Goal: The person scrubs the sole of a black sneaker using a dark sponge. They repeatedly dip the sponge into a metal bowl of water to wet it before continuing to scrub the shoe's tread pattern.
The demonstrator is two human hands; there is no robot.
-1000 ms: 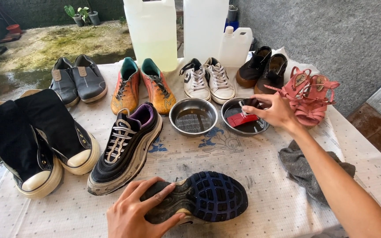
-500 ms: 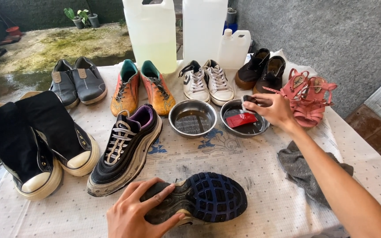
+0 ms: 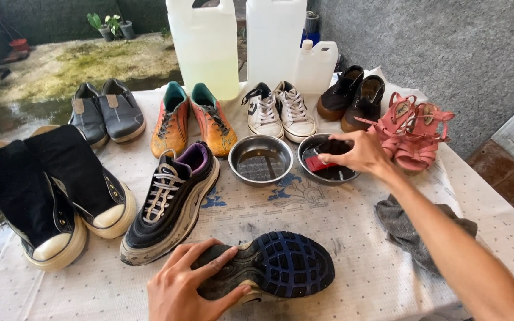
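**Two Hands, One Shoe and a Bowl**

The left hand (image 3: 193, 284) lies on a dark shoe (image 3: 269, 266) at the near edge of the surface (image 3: 352, 238). The shoe is turned on its side, so its blue and black sole faces up. The fingers are spread and curl over the heel end, pressing it down.

The right hand (image 3: 358, 153) reaches far across to a round metal bowl (image 3: 327, 157). Its fingers are pressed together on a red brush (image 3: 319, 163) that sits in the bowl — the thumb is on one side and the other fingers are on top.

Just beside that bowl is a second metal bowl (image 3: 261, 159) with some water in it. A matching dark shoe (image 3: 171, 202) stands upright to the left, near the one being held. A grey rag (image 3: 414, 229) lies crumpled under the right arm.

More shoes stand in pairs at the back — orange ones (image 3: 193, 119), white ones (image 3: 281, 112), brown ones (image 3: 352, 98), pink sandals (image 3: 414, 129), grey ones (image 3: 105, 113) and tall black ones (image 3: 49, 190). Big clear jugs (image 3: 204, 47) stand behind them.
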